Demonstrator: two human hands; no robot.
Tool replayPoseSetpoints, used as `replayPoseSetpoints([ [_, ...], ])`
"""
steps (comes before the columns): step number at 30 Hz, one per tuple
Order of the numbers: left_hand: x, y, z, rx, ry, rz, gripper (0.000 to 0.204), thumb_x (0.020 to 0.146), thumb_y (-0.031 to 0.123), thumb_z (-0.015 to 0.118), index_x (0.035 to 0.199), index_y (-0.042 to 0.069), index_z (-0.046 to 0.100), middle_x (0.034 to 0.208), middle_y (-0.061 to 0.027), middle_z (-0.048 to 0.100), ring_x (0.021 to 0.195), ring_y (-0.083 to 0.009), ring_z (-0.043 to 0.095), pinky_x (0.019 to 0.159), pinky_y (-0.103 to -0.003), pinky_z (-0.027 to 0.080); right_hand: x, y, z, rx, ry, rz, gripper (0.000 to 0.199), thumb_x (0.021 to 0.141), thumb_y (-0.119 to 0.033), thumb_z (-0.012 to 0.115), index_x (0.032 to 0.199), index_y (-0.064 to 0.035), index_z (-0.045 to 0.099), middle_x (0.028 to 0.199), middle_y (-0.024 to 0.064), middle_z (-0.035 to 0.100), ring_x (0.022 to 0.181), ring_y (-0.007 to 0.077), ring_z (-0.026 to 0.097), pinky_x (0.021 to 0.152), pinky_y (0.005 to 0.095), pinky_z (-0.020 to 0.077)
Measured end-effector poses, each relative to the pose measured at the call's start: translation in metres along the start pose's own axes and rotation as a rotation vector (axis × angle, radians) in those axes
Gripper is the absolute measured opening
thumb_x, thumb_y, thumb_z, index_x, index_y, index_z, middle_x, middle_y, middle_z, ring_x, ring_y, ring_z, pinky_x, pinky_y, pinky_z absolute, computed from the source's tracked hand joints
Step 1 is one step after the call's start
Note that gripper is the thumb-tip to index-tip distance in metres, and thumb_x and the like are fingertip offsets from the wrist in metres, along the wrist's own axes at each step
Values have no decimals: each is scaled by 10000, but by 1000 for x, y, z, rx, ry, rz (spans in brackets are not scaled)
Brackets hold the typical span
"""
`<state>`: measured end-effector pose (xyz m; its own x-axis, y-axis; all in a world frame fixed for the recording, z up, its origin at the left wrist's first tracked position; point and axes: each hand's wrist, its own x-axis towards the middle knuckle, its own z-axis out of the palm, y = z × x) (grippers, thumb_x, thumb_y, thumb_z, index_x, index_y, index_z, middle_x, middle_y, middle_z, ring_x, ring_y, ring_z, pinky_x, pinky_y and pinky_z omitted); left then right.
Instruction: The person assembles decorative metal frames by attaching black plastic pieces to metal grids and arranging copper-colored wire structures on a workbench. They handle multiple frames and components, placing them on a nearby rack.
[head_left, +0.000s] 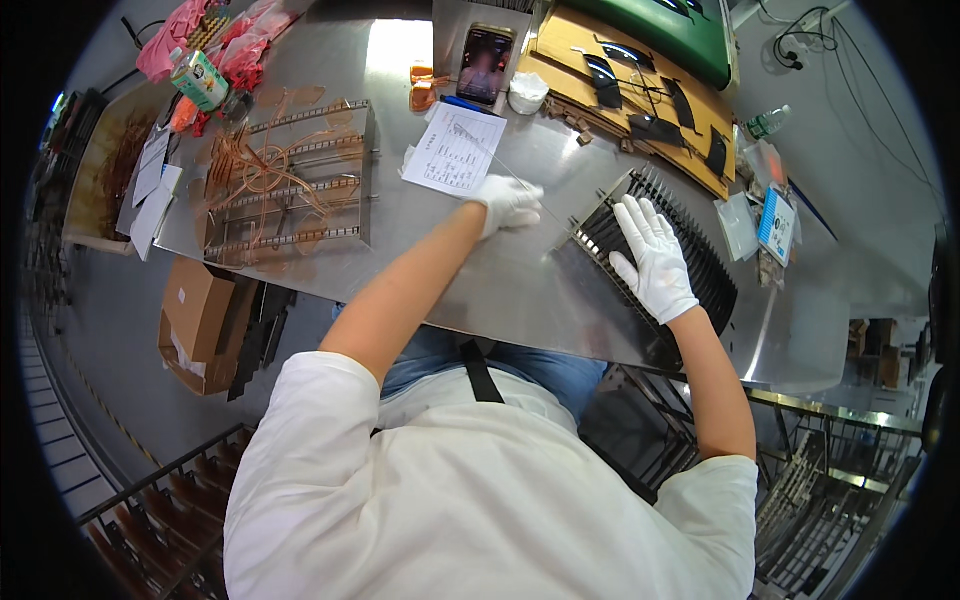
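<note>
Both my hands wear white gloves. My left hand [508, 205] is closed over the steel tabletop, its fingers curled round what looks like a thin metal rod [510, 172]. The rod slants across a handwritten paper sheet [453, 148] just beyond that hand. To the right, a metal rack [603, 262] holds a row of several thin black curved plates [712, 285] standing side by side. My right hand [652, 255] lies flat on top of these plates with its fingers stretched out, gripping nothing. The palm side of both hands is hidden.
At the left stands a slotted metal rack [365, 190] with copper-coloured wire frames. A phone [487, 65], a white tub [528, 92] and a cardboard sheet [560, 40] bearing black curved plates lie at the back. A drink carton [200, 80] stands far left; a blue-edged booklet [777, 225] lies right.
</note>
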<state>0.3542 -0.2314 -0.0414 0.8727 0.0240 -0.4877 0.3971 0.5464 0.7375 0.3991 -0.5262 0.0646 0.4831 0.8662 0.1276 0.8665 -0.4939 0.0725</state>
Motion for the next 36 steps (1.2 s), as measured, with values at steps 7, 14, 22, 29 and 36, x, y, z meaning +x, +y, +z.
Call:
replayPoseSetpoints([
  [7, 6, -31, 32, -56, -124, -83, 307, 1017, 261, 692, 1160, -11, 697, 1058, -107, 746, 810, -128, 698, 665, -212, 572, 6, -4, -3, 28, -20, 11, 701, 983, -333, 634, 1592, -86, 390, 1632, 159, 404, 1512, 366, 368, 1246, 485, 279],
  [14, 34, -13, -13, -17, 11, 245, 331, 1030, 250, 677, 1236, -9, 670, 1069, -109, 752, 804, -117, 682, 658, -208, 531, 7, -2, -6, 93, -17, 30, 683, 998, -302, 629, 1590, -63, 386, 1636, 176, 391, 1523, 358, 351, 1253, 459, 278],
  [22, -5, -1, 3, 337, -40, 43, 365, 1038, 325, 663, 1166, -11, 726, 971, -75, 754, 772, -105, 653, 694, -235, 529, -94, 31, -56, 253, 294, 336, 700, 922, -83, 635, 1572, 15, 393, 1608, 209, 431, 1531, 382, 335, 1266, 453, 238],
  [29, -23, -23, 47, 1417, -94, 648, 336, 1015, 248, 585, 1207, 11, 723, 1010, -246, 745, 948, -365, 725, 844, -452, 571, -164, 35, -26, 37, -33, 259, 726, 928, -295, 707, 1576, -98, 445, 1651, 150, 389, 1545, 369, 312, 1260, 492, 238],
  [36, -42, -41, 64, 1494, 168, 581, 266, 949, 310, 650, 1014, 56, 692, 900, -214, 738, 900, -403, 724, 838, -494, 578, -153, 30, -29, 92, 7, 272, 709, 833, -145, 761, 1480, -8, 509, 1583, 205, 447, 1477, 441, 369, 1219, 527, 298],
])
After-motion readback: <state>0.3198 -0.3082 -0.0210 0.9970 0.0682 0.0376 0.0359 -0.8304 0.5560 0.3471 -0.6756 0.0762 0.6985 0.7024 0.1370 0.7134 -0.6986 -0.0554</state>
